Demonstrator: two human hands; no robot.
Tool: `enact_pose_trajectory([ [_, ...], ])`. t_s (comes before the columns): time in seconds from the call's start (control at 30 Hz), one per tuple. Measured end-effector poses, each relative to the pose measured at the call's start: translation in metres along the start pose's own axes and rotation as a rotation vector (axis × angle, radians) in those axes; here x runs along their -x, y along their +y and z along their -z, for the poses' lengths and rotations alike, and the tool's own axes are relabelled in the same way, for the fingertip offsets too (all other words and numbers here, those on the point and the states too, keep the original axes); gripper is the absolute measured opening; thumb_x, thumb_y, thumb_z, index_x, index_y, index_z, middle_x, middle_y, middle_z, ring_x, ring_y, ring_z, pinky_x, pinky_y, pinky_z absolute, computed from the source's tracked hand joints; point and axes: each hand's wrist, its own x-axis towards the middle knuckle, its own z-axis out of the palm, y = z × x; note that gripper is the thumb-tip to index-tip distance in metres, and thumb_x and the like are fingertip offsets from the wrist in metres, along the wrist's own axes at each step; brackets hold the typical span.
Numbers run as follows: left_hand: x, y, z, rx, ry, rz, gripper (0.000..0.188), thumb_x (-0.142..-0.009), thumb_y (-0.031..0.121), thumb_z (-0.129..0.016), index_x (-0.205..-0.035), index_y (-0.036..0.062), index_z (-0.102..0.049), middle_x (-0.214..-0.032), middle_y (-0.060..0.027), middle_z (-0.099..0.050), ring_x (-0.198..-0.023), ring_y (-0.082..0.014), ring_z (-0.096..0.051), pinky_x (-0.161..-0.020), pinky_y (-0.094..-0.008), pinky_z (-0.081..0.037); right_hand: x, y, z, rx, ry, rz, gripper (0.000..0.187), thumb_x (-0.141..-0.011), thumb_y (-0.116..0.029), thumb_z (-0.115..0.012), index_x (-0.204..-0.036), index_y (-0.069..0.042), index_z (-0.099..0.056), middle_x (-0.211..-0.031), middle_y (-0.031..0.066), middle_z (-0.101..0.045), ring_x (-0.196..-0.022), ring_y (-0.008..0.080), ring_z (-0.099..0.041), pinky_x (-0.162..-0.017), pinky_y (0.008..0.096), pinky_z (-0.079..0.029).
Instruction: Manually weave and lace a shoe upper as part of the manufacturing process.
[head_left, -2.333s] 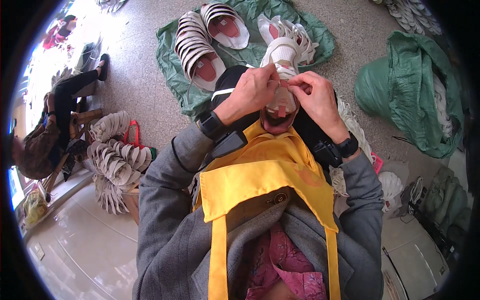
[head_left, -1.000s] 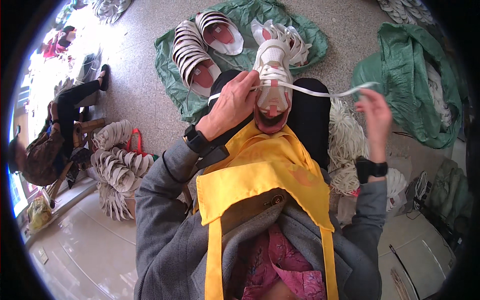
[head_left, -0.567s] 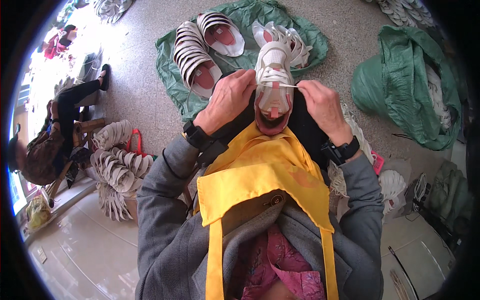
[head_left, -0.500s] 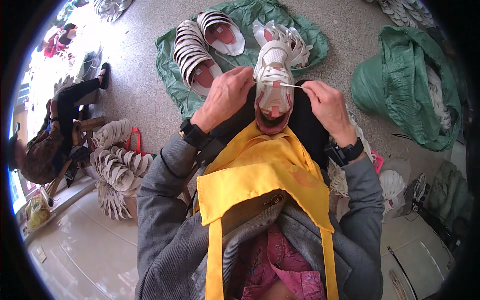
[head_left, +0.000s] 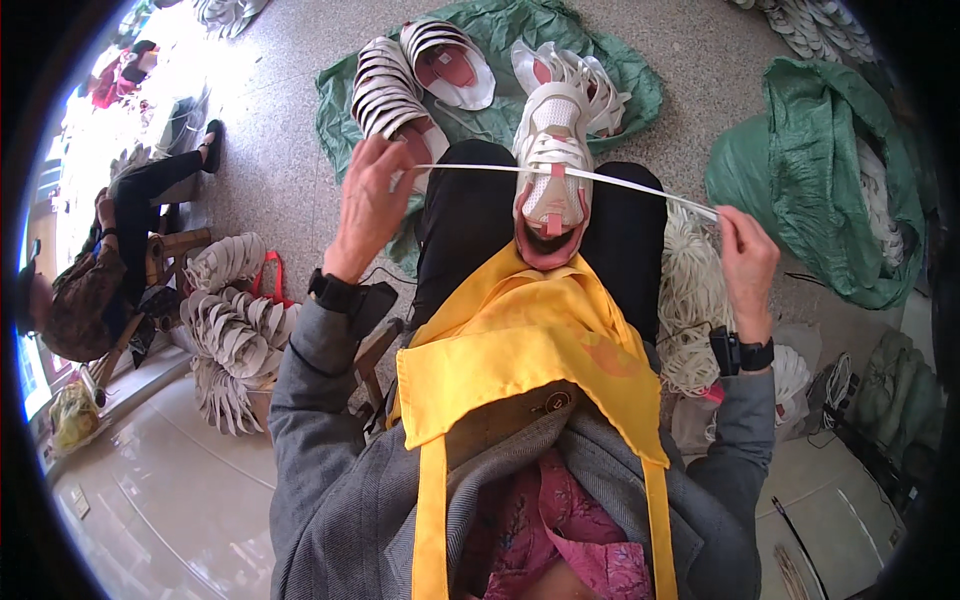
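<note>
Between my knees a white and pink sneaker [head_left: 552, 190] stands with its toe pointing away from me and its heel against my yellow apron [head_left: 510, 375]. A white shoelace [head_left: 640, 185] runs through its eyelets and stretches out to both sides. My left hand [head_left: 368, 200] is closed on the lace's left end, left of my knee. Farther out on the right, my right hand [head_left: 748, 262] pinches the other end between thumb and fingers. Both lace ends look taut.
Ahead, stacked shoe uppers [head_left: 385, 90] lie on a green sheet [head_left: 490, 125]. A green sack [head_left: 790, 190] holding white pieces stands at right. White laces [head_left: 692, 290] hang beside my right knee. More pieces [head_left: 235, 330] are piled at left, near a seated person [head_left: 75, 310].
My hands have moved apart, the left one leftward and the right one rightward and nearer to me. Much more lace now shows on both sides of the sneaker.
</note>
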Motion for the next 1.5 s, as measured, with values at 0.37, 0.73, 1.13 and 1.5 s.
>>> enact_pose_trajectory([
  [0.37, 0.051, -0.13, 0.06, -0.065, 0.046, 0.4, 0.01, -0.091, 0.008, -0.07, -0.093, 0.0014, -0.063, -0.071, -0.0108, -0.065, -0.063, -0.0198, -0.062, -0.062, -0.0346, -0.049, 0.031, 0.112, 0.039, -0.068, 0.079, -0.368, 0.019, -0.097, -0.007, -0.065, -0.111, -0.004, -0.077, -0.088, 0.0075, -0.075, -0.066, 0.0106, -0.067, -0.061, 0.0272, -0.055],
  [0.73, 0.053, -0.172, 0.101, -0.11, 0.027, 0.471, 0.013, -0.092, 0.013, -0.07, -0.093, 0.002, -0.063, -0.069, -0.0067, -0.061, -0.064, -0.0135, -0.057, -0.062, -0.0325, -0.048, 0.029, 0.174, 0.052, -0.079, 0.019, -0.388, 0.018, -0.098, -0.008, -0.064, -0.11, -0.003, -0.076, -0.085, 0.0067, -0.074, -0.065, 0.0114, -0.067, -0.059, 0.0274, -0.056],
  [1.13, -0.041, -0.14, 0.104, -0.233, -0.018, 0.099, 0.009, -0.09, 0.009, -0.068, -0.091, 0.0009, -0.065, -0.076, -0.0154, -0.068, -0.067, -0.0267, -0.067, -0.064, -0.0391, -0.05, -0.033, 0.129, 0.022, -0.206, -0.573, -0.515, 0.018, -0.099, -0.016, -0.066, -0.09, -0.001, -0.071, -0.073, 0.0029, -0.068, -0.057, 0.0093, -0.061, -0.052, 0.0262, -0.05],
  [1.5, -0.011, -0.051, 0.019, 0.398, -0.576, 0.327, 0.012, -0.092, 0.013, -0.065, -0.086, 0.0019, -0.067, -0.071, -0.0075, -0.067, -0.066, -0.0137, -0.065, -0.062, -0.0316, -0.052, -0.026, 0.019, -0.018, -1.107, -0.22, -0.591, 0.031, -0.1, -0.013, -0.066, -0.125, 0.006, -0.065, -0.106, 0.0106, -0.072, -0.089, 0.0124, -0.068, -0.084, 0.0257, -0.057],
])
